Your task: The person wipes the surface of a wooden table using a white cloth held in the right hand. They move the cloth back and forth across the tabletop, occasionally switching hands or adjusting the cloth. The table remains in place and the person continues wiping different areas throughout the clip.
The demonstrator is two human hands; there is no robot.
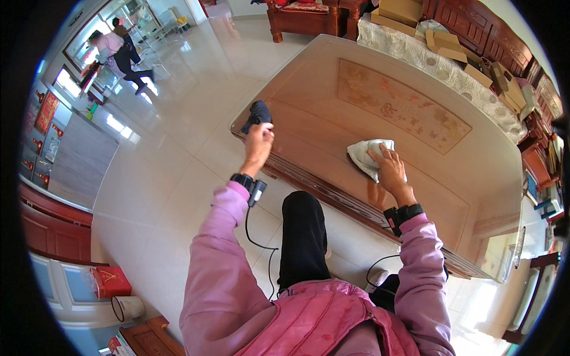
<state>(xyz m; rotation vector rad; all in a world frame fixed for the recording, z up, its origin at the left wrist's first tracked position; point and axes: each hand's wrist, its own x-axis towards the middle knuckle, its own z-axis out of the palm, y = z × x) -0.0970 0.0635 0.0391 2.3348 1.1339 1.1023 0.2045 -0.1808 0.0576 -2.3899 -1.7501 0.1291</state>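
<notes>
In front of me stands a low wooden table (307,111) with a clear glass top and a printed panel (401,104) bearing flowers and characters. My right hand (390,165) presses a folded pale cloth (367,155) onto the glass near the table's front side. At the table's left corner, my left hand (259,141) grips a dark bunched cloth (258,115). Both wrists wear black strapped devices with thin cables.
Behind the table, a sofa with a patterned cover (427,66) holds several open cardboard boxes (445,42). A wooden armchair (307,18) stands beyond. Two people (118,53) are at the far left. A waste bin (129,308) and red box (112,281) sit lower left.
</notes>
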